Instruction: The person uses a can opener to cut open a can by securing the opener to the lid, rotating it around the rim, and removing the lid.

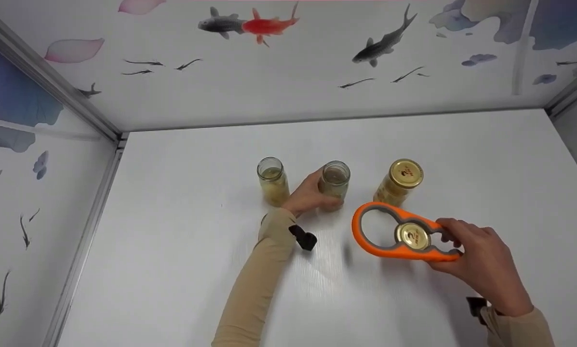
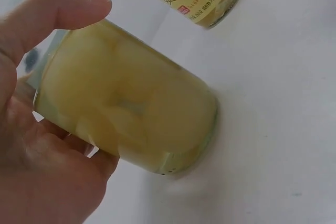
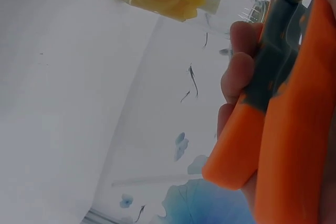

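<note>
My left hand (image 1: 308,196) grips a lidless glass jar (image 1: 335,185), its thumb and fingers round the sides. Pale chunks in liquid fill much of this jar, seen close in the left wrist view. My right hand (image 1: 486,262) holds an orange jar opener (image 1: 399,251) with grey inner edges by its two handles, above the table. Between the opener's grey edges sits a gold lid (image 1: 413,235). Right of the held jar stands another jar with a gold lid (image 1: 407,173) on it, just beyond the opener.
To the left of my left hand stands a second lidless jar (image 1: 273,185) with pale yellow contents. A white table (image 1: 172,241) lies under everything. White walls (image 1: 307,86) printed with fish and petals rise at the back and the left.
</note>
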A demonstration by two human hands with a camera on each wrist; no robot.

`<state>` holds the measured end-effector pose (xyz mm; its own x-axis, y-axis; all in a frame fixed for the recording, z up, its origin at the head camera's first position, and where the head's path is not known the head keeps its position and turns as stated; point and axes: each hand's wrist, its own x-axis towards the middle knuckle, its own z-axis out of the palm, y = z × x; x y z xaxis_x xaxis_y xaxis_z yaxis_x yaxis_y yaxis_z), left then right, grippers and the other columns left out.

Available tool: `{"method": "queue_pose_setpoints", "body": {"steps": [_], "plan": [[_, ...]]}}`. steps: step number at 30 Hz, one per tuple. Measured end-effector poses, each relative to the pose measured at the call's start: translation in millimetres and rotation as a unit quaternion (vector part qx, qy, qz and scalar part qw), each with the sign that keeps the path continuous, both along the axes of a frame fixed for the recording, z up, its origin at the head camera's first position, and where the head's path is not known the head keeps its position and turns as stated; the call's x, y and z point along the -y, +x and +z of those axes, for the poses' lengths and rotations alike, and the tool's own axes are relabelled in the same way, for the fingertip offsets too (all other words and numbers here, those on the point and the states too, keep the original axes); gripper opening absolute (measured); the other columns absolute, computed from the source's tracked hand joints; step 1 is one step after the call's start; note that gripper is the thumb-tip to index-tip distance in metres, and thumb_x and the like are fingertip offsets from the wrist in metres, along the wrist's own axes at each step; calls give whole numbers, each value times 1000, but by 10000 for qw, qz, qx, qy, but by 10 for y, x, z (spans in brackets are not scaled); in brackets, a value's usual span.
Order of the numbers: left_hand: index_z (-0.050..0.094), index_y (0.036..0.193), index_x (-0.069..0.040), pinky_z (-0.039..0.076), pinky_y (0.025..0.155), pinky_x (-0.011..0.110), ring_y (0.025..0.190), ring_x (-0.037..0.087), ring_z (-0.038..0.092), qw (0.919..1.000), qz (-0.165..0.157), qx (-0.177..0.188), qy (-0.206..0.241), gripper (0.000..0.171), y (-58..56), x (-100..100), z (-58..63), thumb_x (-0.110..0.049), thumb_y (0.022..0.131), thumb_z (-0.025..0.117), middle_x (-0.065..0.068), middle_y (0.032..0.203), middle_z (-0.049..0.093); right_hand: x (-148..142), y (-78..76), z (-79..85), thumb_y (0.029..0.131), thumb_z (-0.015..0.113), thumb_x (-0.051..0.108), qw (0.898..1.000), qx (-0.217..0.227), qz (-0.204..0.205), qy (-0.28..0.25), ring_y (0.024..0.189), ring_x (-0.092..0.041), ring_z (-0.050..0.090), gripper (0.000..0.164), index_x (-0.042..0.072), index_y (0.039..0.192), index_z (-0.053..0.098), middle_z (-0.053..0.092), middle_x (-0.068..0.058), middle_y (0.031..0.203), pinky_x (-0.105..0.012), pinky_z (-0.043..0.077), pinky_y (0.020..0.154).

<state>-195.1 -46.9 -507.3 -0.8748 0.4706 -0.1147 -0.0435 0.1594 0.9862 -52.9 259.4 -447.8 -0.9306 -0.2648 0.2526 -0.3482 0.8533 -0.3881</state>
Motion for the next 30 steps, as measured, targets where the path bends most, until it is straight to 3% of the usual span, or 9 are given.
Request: {"method": "queue_pose_setpoints", "body": {"steps": [6, 11, 17, 23, 30], "plan": [[45, 138, -9, 34, 104, 31, 119, 16, 48, 9978, 409, -392, -341, 74, 52, -59, -39, -5, 73, 82, 2, 125, 57, 5, 23, -27, 51, 92, 12, 10000, 32, -14, 16, 65, -16, 55, 62, 6, 106, 63, 63, 1, 78, -42, 41, 66], [43, 138, -11, 33, 105, 32, 122, 16, 46, 9949, 698, -461, -569, 75, 87, -99, -36, -11, 74, 83, 1, 128, 55, 4, 36, -32, 51, 92, 12, 10000, 76, -46, 29, 65, -16, 55, 62, 6, 106, 63, 63, 1, 77, -42, 41, 67], [36, 140, -19, 30, 107, 38, 125, 18, 44, 9951, 870, -318, -350, 82, 123, -88, -52, -10, 73, 83, 3, 131, 53, 8, 54, -34, 51, 92, 13, 9998, 163, -89, 24, 66, -18, 57, 62, 6, 106, 62, 64, 0, 78, -42, 41, 67], [24, 147, -25, 19, 113, 45, 141, 25, 24, 9957, 917, -10, 119, 95, 230, -47, -83, -8, 75, 83, 10, 148, 37, 10, 72, -45, 52, 92, 15, 9993, 313, -182, 59, 67, -18, 56, 63, 5, 107, 62, 63, 0, 79, -43, 40, 68], [26, 149, -19, 16, 114, 39, 143, 17, 18, 9928, 1139, -371, -14, 94, 378, -26, -82, -9, 74, 83, 0, 154, 28, 11, 84, -64, 54, 92, 15, 9988, 461, -173, 65, 68, -18, 58, 63, 5, 108, 62, 65, -2, 81, -44, 41, 69]]}}
